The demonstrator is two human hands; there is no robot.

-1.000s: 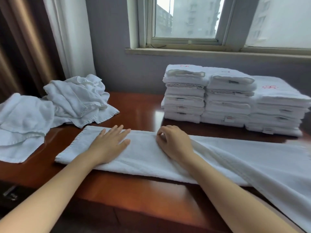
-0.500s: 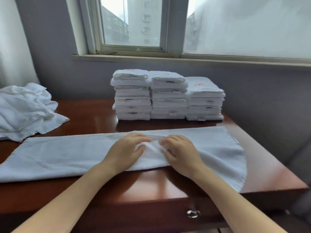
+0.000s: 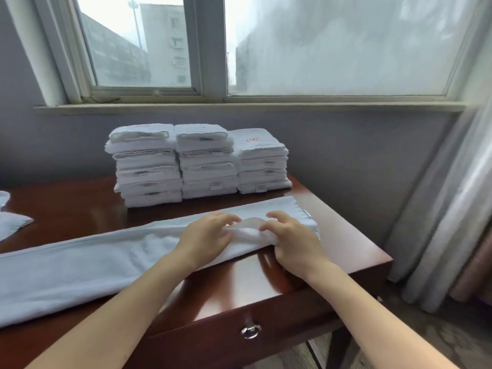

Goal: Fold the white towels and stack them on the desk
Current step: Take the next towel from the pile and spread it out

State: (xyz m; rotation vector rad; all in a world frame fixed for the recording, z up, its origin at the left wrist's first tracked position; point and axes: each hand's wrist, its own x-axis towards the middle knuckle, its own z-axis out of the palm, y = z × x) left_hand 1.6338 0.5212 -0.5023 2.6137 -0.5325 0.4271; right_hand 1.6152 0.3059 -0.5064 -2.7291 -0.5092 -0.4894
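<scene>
A long white towel (image 3: 80,262), folded into a narrow strip, lies across the dark wooden desk (image 3: 343,235). Near its right end, my left hand (image 3: 206,237) and my right hand (image 3: 292,239) sit close together and grip the cloth, which is bunched up into a raised fold between them. Behind the towel, three stacks of folded white towels (image 3: 197,161) stand side by side against the wall.
Unfolded white towels (image 3: 10,222) show at the left edge of the desk. The desk's right corner and front drawer with a metal knob (image 3: 250,330) are close. A grey curtain (image 3: 452,195) hangs at the right, a window above the stacks.
Both hands have moved rightward along the towel to its right end. They went from pressing it flat to gripping and lifting a fold. The view has swung right too.
</scene>
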